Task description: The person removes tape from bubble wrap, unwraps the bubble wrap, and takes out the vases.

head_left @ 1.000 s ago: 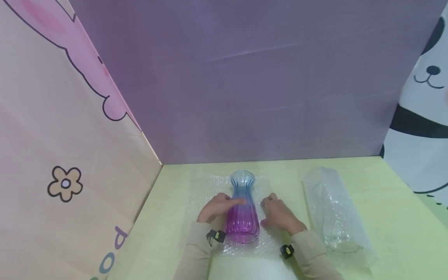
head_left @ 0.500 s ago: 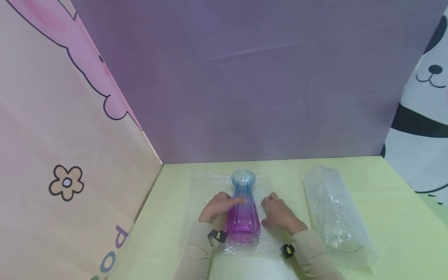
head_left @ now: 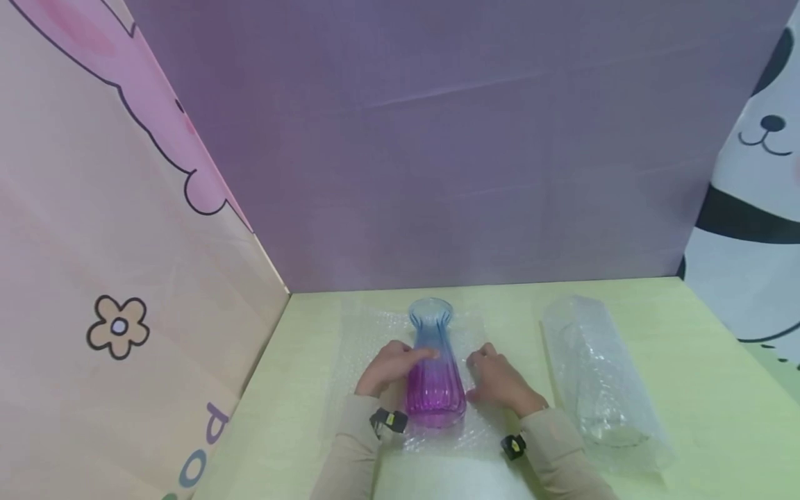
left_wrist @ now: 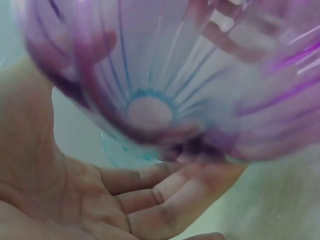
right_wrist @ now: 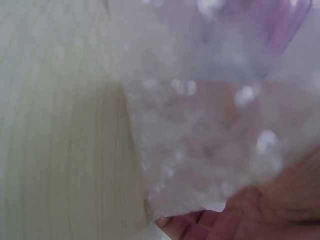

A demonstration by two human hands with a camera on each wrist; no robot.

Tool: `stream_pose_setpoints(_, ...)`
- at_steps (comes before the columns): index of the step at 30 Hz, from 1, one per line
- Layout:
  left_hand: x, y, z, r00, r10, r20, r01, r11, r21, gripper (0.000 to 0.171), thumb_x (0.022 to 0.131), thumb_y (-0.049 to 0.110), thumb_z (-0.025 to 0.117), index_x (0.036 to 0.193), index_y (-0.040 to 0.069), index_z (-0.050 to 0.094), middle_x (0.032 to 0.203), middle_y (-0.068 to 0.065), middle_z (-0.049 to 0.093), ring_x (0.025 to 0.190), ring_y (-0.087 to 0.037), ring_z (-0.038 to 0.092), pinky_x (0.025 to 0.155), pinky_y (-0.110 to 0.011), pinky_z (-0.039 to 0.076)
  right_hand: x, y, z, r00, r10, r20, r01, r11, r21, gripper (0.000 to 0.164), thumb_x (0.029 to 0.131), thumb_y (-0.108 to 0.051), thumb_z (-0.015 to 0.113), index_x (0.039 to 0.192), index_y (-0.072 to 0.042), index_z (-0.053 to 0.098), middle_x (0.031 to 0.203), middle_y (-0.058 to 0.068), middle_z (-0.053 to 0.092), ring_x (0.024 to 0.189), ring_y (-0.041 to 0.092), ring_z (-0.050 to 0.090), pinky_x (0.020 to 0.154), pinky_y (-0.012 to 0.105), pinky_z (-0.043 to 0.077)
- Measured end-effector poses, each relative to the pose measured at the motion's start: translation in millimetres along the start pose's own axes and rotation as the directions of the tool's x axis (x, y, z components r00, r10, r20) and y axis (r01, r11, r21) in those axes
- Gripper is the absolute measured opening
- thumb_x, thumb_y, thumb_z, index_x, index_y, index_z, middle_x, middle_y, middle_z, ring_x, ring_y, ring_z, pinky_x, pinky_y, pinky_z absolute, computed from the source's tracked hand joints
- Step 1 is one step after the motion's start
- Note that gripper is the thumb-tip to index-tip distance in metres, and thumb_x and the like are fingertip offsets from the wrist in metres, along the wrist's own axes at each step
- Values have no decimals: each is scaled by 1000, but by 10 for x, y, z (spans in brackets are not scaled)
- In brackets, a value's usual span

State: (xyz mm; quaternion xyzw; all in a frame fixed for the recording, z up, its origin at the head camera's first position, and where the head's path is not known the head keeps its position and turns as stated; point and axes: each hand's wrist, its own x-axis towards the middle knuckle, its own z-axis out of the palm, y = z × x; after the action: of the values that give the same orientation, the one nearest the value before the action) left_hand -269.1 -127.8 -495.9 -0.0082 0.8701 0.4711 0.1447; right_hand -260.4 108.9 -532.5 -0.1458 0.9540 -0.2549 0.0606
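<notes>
A ribbed glass vase [head_left: 435,389], blue at the neck and purple at the base, lies over a sheet of bubble wrap [head_left: 359,347] with its mouth toward the far side. My left hand [head_left: 390,367] grips it from the left, thumb across its front. In the left wrist view, the fingers [left_wrist: 150,200] pass beneath the purple glass [left_wrist: 240,105]. On the other side, my right hand [head_left: 500,382] pinches the sheet's right edge. The right wrist view shows that bubble wrap [right_wrist: 200,150] raised off the table, with fingertips [right_wrist: 175,225] at its lower corner.
To the right on the pale table [head_left: 706,389] lies a clear glass vessel [head_left: 603,417] inside a bubble-wrap sleeve [head_left: 578,316]. A purple wall panel [head_left: 475,173] rises behind the table, and a printed panel [head_left: 156,243] borders its left side.
The vase has shifted slightly away from the person, its mouth and base both higher in the head view. My hands have hardly moved, and the wrapped vessel is still.
</notes>
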Motion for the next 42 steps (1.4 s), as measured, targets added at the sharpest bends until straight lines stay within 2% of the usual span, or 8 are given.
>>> stream_pose_setpoints(4,23,-13,-56,999,25,20,-23,998,-64,61,80,64,72,88,3,73,83,-7,70,77,-23,64,71,-36,56,0,3,1,1000,-7,-6,7,1000,7,63,71,-16,88,125,2,64,123,18,57,104,33,61,95,52,58)
stream_pose_setpoints(9,70,-55,-94,999,19,30,-15,994,-113,63,81,66,70,95,4,75,93,-8,75,86,-23,68,82,-39,57,7,22,15,1000,-2,-6,3,1000,6,61,72,-15,88,125,2,64,122,18,56,103,33,61,95,52,57)
stream_pose_setpoints(26,93,-70,-88,1000,23,11,-21,990,-143,61,83,62,70,97,2,75,97,-10,75,91,-24,67,89,-43,56,-19,21,34,1000,6,-4,-6,1000,8,61,70,-14,88,125,2,64,122,17,56,103,33,60,95,53,57)
stream_pose_setpoints(30,82,-66,-95,1000,17,10,-15,987,-161,61,82,62,71,97,3,74,97,-9,74,92,-24,66,89,-42,55,-25,8,19,1000,4,0,-4,1000,8,62,71,-13,88,126,2,64,123,18,56,104,34,60,96,53,57)
stream_pose_setpoints(36,114,-83,-99,1000,5,3,-5,983,-184,62,82,64,70,96,4,73,96,-7,71,90,-22,62,81,-33,51,-28,16,14,1000,-3,5,3,1000,9,62,72,-14,88,127,2,64,125,18,55,106,35,60,95,53,57)
stream_pose_setpoints(42,119,-89,-105,1000,10,8,-8,979,-205,65,83,62,70,105,1,73,107,-11,74,99,-24,66,95,-47,55,-27,12,21,1000,3,3,-3,1000,22,61,72,-13,88,126,1,64,123,17,55,104,33,59,94,52,58)
